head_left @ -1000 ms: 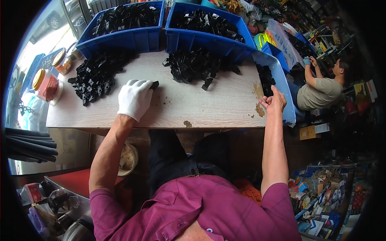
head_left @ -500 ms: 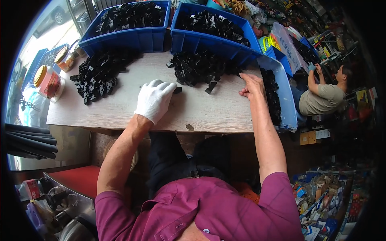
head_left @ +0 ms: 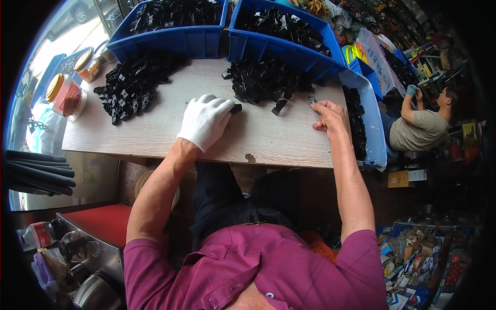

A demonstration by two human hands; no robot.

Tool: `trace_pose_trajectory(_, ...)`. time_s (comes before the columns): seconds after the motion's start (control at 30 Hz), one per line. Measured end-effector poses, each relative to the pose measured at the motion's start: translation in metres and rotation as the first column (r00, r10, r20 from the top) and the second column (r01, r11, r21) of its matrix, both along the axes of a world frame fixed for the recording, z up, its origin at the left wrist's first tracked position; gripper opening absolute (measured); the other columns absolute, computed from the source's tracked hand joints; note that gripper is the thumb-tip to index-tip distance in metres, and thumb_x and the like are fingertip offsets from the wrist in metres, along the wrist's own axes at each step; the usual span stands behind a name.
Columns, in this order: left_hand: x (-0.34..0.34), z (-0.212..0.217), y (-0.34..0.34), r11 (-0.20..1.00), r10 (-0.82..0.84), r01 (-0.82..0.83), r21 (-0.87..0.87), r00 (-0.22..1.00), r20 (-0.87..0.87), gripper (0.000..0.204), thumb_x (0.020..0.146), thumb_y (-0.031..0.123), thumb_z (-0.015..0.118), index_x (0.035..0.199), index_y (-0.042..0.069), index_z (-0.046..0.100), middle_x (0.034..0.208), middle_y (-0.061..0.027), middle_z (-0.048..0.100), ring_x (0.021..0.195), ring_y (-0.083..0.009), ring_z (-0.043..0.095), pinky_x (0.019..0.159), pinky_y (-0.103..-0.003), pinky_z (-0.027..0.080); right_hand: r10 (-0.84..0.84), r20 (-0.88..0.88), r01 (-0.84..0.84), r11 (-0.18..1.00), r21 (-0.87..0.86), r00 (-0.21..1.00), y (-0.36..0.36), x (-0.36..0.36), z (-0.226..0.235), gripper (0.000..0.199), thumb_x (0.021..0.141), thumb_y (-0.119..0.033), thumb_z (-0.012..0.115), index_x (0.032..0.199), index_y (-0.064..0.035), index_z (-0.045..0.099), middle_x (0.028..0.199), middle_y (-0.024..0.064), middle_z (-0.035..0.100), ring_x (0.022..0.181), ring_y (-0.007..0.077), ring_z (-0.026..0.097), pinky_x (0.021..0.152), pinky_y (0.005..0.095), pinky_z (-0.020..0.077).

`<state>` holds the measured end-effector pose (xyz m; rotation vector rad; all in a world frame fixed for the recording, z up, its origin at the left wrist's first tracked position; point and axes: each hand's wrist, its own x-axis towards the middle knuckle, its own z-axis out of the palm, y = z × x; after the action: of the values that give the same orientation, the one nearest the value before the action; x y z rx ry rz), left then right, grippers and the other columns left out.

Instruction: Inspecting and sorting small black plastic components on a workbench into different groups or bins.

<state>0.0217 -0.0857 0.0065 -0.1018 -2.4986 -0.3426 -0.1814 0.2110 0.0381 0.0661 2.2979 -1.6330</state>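
Note:
My left hand point(head_left: 206, 121), in a white knitted glove, rests on the pale wood-look table point(head_left: 170, 135) with its fingers closed on a small black plastic part point(head_left: 236, 108); only one end of the part sticks out. Bare and near the table's right side, my right hand point(head_left: 330, 116) pinches a small black part with a grey face point(head_left: 311, 99) between thumb and forefinger. Between and beyond the hands lies a heap of black plastic parts point(head_left: 261, 80), with one part point(head_left: 279, 106) at its near edge. Another heap of such parts point(head_left: 129, 85) lies farther left.
Two blue bins point(head_left: 165, 47) point(head_left: 279, 54) full of black parts stand along the table's far edge. A pale blue bin point(head_left: 378, 137) flanks the right side. Lidded jars point(head_left: 64, 95) stand at the left. Another person point(head_left: 421, 124) works at the far right.
My right hand has drawn slightly back from the bins, and a small part now shows upright in its pinch. My left hand keeps its part. The whole view has shifted slightly.

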Motion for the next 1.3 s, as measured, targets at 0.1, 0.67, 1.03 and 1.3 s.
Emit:
trace_pose_trajectory(0.1, -0.001, 0.003, 0.004, 1.000, -0.010, 0.010, -0.003, 1.000, -0.014, 0.013, 0.086, 0.013, 0.068, 0.099, 0.012, 0.067, 0.093, -0.0034, 0.072, 0.093, -0.0279, 0.067, 0.076, -0.044, 0.050, 0.047, 0.032, -0.048, 0.998, 0.036, 0.998, 0.001, 0.016, 0.001, 0.018, 0.087, -0.016, 0.079, 0.094, -0.0052, 0.067, 0.063, -0.0012, 0.058, 0.044, 0.0080, 0.052, 0.050, 0.0307, 0.0585)
trace_pose_trajectory(0.67, 0.005, -0.002, 0.036, 0.955, -0.073, 0.090, 0.284, 0.995, -0.070, 0.024, 0.088, 0.007, 0.065, 0.112, 0.008, 0.070, 0.100, -0.0123, 0.073, 0.096, -0.0339, 0.069, 0.084, -0.043, 0.055, 0.125, -0.065, -0.114, 0.982, 0.151, 0.990, -0.006, 0.038, 0.006, 0.034, 0.081, -0.010, 0.080, 0.111, 0.0012, 0.065, 0.068, 0.0018, 0.058, 0.046, 0.0099, 0.049, 0.047, 0.0286, 0.0527)
trace_pose_trajectory(1.03, -0.038, -0.001, 0.084, 0.934, -0.222, 0.233, 0.272, 0.973, -0.069, 0.022, 0.084, 0.010, 0.067, 0.106, 0.009, 0.072, 0.101, -0.0096, 0.072, 0.096, -0.0329, 0.068, 0.084, -0.042, 0.057, 0.399, 0.038, -0.400, 0.901, 0.167, 0.916, -0.023, 0.085, 0.015, 0.027, 0.082, -0.011, 0.080, 0.105, -0.0024, 0.070, 0.057, -0.0028, 0.050, 0.041, 0.0079, 0.043, 0.043, 0.0279, 0.0464)
trace_pose_trajectory(1.3, -0.053, -0.005, 0.079, 0.908, -0.386, 0.378, 0.180, 0.923, 0.010, 0.027, 0.085, 0.010, 0.067, 0.111, 0.010, 0.072, 0.103, -0.0079, 0.072, 0.095, -0.0318, 0.069, 0.083, -0.041, 0.057, 0.391, 0.021, -0.390, 0.909, 0.149, 0.920, -0.025, 0.085, 0.005, 0.023, 0.080, -0.011, 0.077, 0.102, -0.0053, 0.071, 0.058, -0.0051, 0.049, 0.048, 0.0060, 0.043, 0.042, 0.0264, 0.0457)
